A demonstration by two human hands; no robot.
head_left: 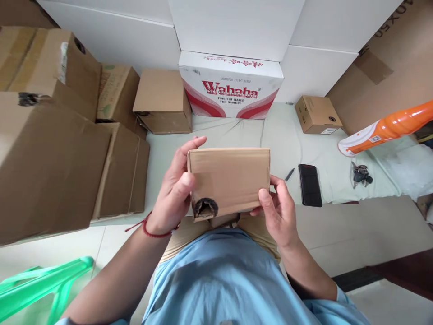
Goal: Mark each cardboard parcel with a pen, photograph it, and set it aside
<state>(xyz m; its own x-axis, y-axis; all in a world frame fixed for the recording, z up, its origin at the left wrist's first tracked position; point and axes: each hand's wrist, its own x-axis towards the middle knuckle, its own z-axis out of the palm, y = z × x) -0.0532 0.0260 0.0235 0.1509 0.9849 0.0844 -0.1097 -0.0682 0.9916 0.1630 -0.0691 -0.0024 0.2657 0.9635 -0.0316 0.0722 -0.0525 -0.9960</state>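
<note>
A small brown cardboard box is held up between both hands over my lap, at the front edge of the cloth-covered table. Its lower left corner has a dark-rimmed hole. My left hand, with a red string bracelet at the wrist, grips the left end, thumb on the near face and a finger reaching past the upper corner. My right hand holds the lower right corner, thumb on the face and fingers behind it. The box's far side is hidden.
Behind stand a white Wahaha carton and a brown box; large cartons fill the left. To the right lie a phone, pen, keys, small box and orange bottle. A green stool stands lower left.
</note>
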